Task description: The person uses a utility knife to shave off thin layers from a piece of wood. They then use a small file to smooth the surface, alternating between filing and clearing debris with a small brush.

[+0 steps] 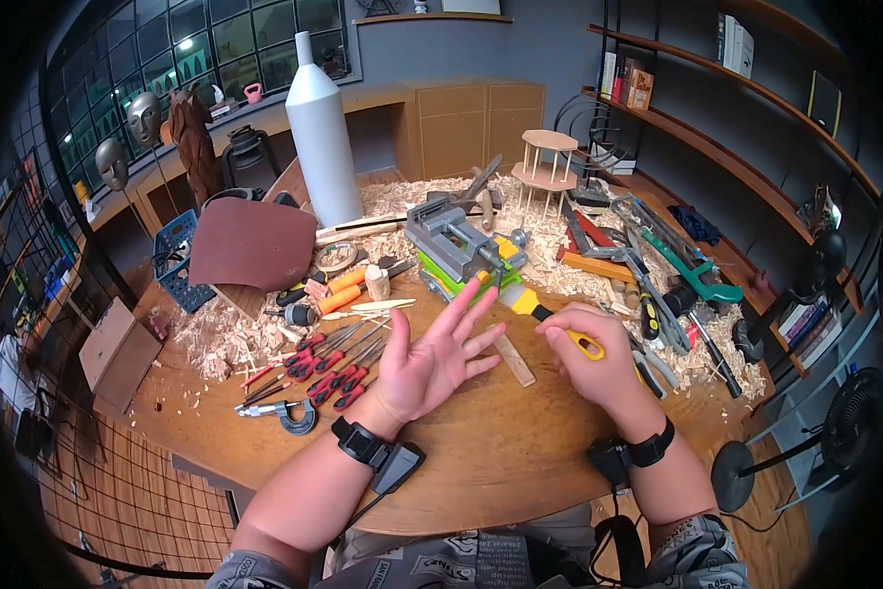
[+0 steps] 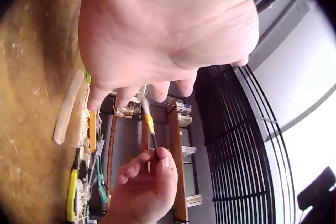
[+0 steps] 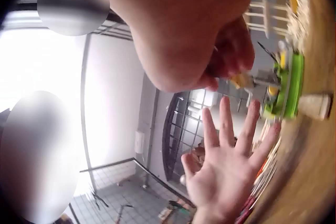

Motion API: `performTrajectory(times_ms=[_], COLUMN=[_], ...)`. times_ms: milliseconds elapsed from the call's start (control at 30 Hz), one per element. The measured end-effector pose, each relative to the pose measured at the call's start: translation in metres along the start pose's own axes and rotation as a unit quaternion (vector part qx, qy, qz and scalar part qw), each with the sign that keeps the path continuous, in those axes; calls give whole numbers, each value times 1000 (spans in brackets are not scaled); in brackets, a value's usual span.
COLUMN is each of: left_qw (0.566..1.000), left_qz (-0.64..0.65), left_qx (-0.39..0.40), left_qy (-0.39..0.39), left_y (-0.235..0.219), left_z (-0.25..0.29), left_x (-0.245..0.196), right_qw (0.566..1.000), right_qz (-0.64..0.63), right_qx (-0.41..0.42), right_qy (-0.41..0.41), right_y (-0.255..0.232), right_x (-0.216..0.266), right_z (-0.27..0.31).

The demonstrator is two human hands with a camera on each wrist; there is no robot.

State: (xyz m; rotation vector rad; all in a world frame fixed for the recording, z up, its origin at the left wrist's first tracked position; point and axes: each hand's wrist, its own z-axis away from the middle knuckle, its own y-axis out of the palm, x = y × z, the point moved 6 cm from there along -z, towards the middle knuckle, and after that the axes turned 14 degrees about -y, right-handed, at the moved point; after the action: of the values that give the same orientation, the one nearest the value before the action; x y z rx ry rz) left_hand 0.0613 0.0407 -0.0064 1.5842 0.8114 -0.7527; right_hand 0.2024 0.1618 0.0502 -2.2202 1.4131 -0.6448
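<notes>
My right hand (image 1: 599, 368) grips a paintbrush (image 1: 527, 302) with a yellow and black handle, held above the table and angled toward the left hand. Its pale bristles show in the left wrist view, beyond the yellow part of the brush (image 2: 150, 124). My left hand (image 1: 427, 368) is held up over the table, fingers spread and palm showing, with nothing in it. Its fingertips overlap a grey vise (image 1: 446, 240) on a green base in the head view. Below and between the hands, a flat wooden strip (image 1: 516, 363) lies on the tabletop.
Several red-and-black-handled tools (image 1: 329, 368) and a micrometer (image 1: 289, 416) lie left of the left hand. Wood shavings (image 1: 216, 344) cover much of the table's back and sides. A tall white bottle (image 1: 322, 137) stands behind. Saws, including a green-handled one (image 1: 712, 292), and pliers (image 1: 658, 368) lie on the right.
</notes>
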Motion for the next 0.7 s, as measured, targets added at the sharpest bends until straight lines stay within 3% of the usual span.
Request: performTrajectory(times_ms=[33,67,100,133,167,200,233,267,333,367,433,467,533,667,700], left_qw=[1000,1000,1000,1000,1000,999,998,998,998,998,996,996,996,995,995], left_qz=[5,4,14,23,24,14,4,5,-55,-55,-89,-87,-61,-82,-82], left_qx=[-5,-4,-3,-2,-2,-31,-60,-60,-5,-6,27,27,10,1,2], left_qy=[5,4,6,9,9,3,-2,-2,-25,-26,-9,-11,-59,-56,-57], left_y=[0,1,1,2,3,2,0,-1,5,5,12,11,4,1,-1], left_z=[-1,-1,0,0,0,1,1,1,1,0,0,1,1,-2,-3], left_x=[-1,0,1,2,2,3,3,4,10,10,10,12,17,18,18], right_qw=[984,937,918,918,978,998,998,987,894,894,767,766,895,848,823], right_qz=[-134,-264,-301,-301,-140,27,27,-103,-355,-356,-534,-534,-317,-424,-458], right_qx=[-3,-5,43,42,20,-4,-4,-21,-52,-52,-25,-26,35,32,85], right_qy=[116,229,255,256,156,49,50,125,266,267,355,356,312,318,325], right_y=[2,6,14,18,13,8,7,8,19,21,44,40,19,17,23], right_x=[-2,-2,5,0,-2,5,7,4,2,0,-2,-6,-21,-10,-3], right_z=[5,11,9,12,8,4,5,5,11,12,26,26,21,21,21])
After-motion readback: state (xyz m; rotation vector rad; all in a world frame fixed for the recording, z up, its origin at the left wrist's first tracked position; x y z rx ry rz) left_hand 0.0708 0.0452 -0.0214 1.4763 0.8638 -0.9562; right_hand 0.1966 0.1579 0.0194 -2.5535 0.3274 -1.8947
